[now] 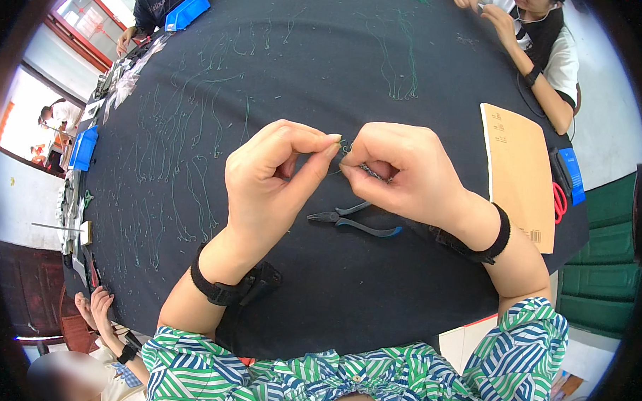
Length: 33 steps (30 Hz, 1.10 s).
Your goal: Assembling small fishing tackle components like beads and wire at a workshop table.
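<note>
My left hand (269, 169) is raised over the dark cloth, its thumb and index finger pinched together on a thin green thread (343, 142). Close beside it, my right hand (415, 167) also pinches, fingertips almost meeting the left ones. A silvery, chain-like piece (373, 173) shows between the right thumb and curled fingers. Small loops of thread or wire lie between the two hands, too fine to make out fully. Below the hands, pliers (339, 219) with dark jaws and grey-blue handles lie spread on the cloth, touched by neither hand.
Many green threads with small metal ends lie across the black-clothed table (374, 294). At right are a tan cardboard pad (520, 179), red-handled scissors (560, 203) and a blue packet (573, 174). Blue trays (84, 148) stand along the left edge. Other people sit around the table.
</note>
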Each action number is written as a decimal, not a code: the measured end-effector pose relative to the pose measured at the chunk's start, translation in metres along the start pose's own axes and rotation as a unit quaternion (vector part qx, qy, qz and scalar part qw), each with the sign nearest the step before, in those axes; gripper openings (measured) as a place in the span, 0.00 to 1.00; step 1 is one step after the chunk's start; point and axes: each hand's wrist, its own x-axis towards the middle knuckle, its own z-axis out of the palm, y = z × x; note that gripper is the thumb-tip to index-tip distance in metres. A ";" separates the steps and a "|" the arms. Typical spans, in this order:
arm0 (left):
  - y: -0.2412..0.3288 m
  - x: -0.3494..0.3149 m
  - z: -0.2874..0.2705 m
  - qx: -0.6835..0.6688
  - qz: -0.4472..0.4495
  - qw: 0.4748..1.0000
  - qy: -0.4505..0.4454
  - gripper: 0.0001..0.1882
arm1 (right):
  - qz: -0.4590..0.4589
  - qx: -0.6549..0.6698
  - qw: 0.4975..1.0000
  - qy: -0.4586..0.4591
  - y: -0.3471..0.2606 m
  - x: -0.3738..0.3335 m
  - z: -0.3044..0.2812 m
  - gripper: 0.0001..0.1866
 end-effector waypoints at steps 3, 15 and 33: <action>0.000 0.000 0.000 0.002 -0.009 1.000 -0.001 0.07 | -0.106 -0.089 0.990 0.014 -0.002 0.001 -0.003 0.06; 0.007 -0.002 0.001 0.038 0.026 0.998 -0.046 0.05 | -0.007 0.001 0.997 0.072 0.001 0.004 -0.010 0.04; 0.000 -0.002 0.003 0.001 -0.009 1.000 0.001 0.05 | -0.065 -0.046 0.997 -0.006 0.003 0.001 -0.002 0.06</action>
